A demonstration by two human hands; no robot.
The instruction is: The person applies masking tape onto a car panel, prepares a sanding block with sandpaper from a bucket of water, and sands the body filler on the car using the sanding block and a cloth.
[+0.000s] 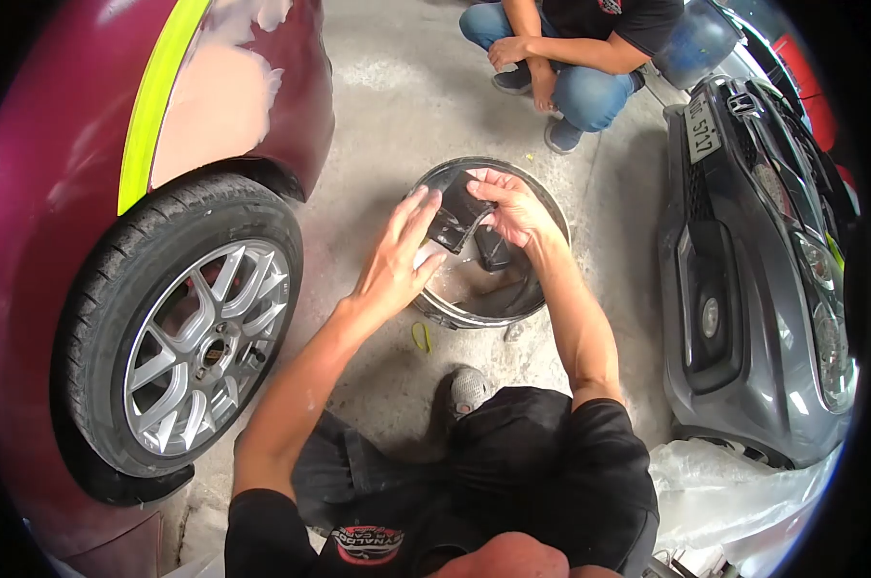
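My right hand pinches a black sheet slanting lengthwise lower-left; whether my left hand grips, I can't tell. Upper right: Honda emblem, plate "5717."

Left of the left hand stands a maroon car with yellow-green tape, a pale patch and a silver-rimmed wheel. Right of the right hand sits a grey car, plastic sheeting beside it. Beyond both hands, a person in jeans crouches on concrete floor, near a blue container.
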